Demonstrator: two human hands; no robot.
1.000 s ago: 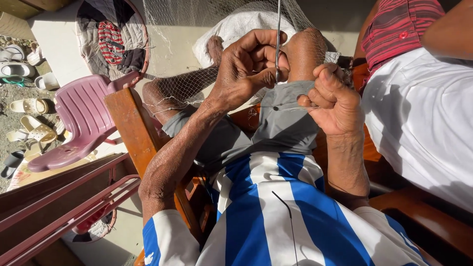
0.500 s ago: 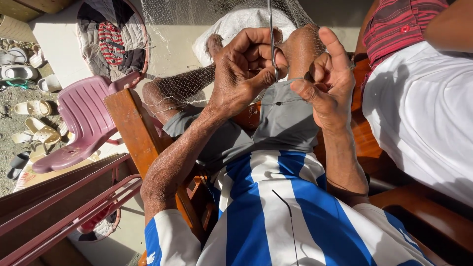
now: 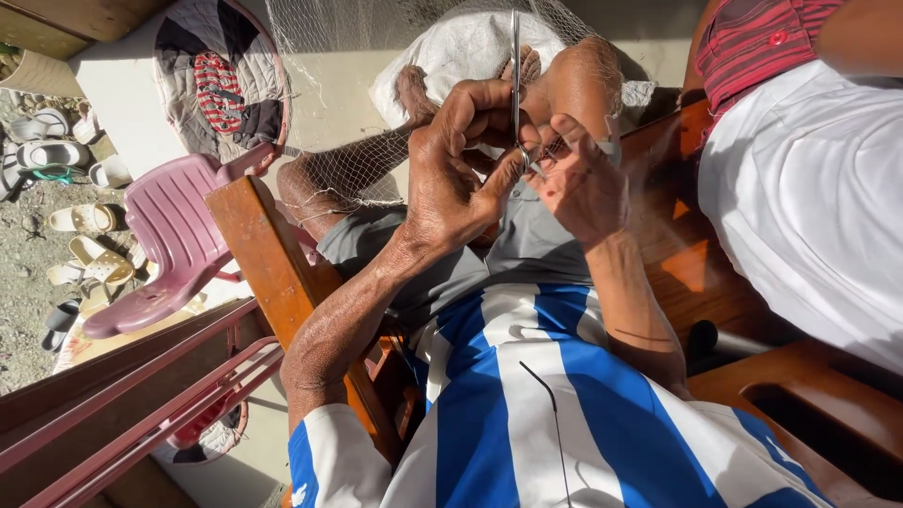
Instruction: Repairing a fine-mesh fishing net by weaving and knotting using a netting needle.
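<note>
A: Left hand [image 3: 461, 179] is pinched shut on the netting needle [image 3: 515, 75]; right hand [image 3: 578, 179] is closed on the mesh of the fishing net [image 3: 376, 160], draped over the knees.
B: Mesh should be kept taut, the knot drawn snug.

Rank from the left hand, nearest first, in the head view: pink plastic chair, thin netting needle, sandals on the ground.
1. Thin netting needle: pinched in the left hand, upright by the fingertips.
2. Pink plastic chair: off to the left, past the wooden armrest.
3. Sandals: at the far left edge, on the gravel beyond the chair.
</note>
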